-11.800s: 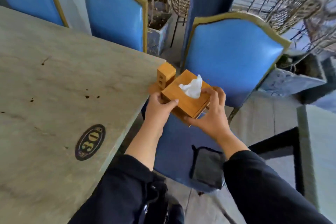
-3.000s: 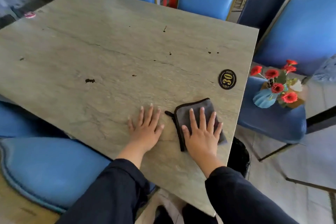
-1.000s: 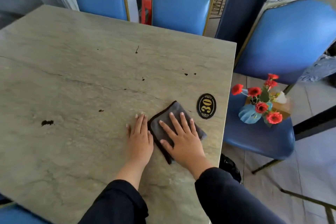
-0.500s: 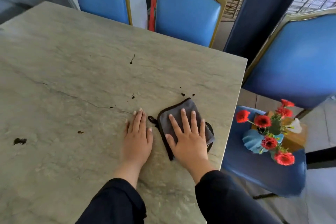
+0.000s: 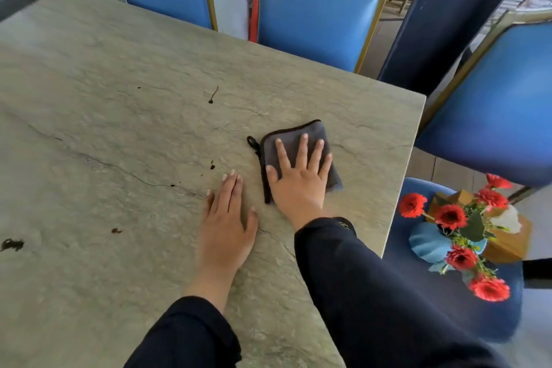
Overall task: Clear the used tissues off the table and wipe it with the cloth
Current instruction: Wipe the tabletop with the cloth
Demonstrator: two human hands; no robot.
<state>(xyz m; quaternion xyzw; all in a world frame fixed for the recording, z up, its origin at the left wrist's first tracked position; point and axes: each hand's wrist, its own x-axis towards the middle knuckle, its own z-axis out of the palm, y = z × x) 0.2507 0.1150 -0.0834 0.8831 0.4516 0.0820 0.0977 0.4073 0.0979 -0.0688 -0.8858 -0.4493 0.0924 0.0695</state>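
A grey cloth (image 5: 310, 132) with a dark hem and a small loop lies flat on the stone-look table (image 5: 119, 69), near its right edge. My right hand (image 5: 298, 179) presses on the cloth, palm down, fingers spread. My left hand (image 5: 225, 227) rests flat on the bare table just left of the cloth, holding nothing. Dark stains mark the tabletop: a streak (image 5: 212, 98) farther out, small spots (image 5: 212, 166) by my left fingertips, and a blotch (image 5: 12, 243) at the left edge. No used tissues show on the table.
Blue chairs with gold frames stand at the far side (image 5: 313, 6) and to the right (image 5: 493, 116). On the right chair's seat sit a blue vase of red flowers (image 5: 430, 243) and a wooden tissue box (image 5: 507, 236). A dark blue pillar (image 5: 442, 9) rises behind.
My right hand has slid the cloth away from me across the table, over the spots near the right edge. The left hand stays flat beside it.
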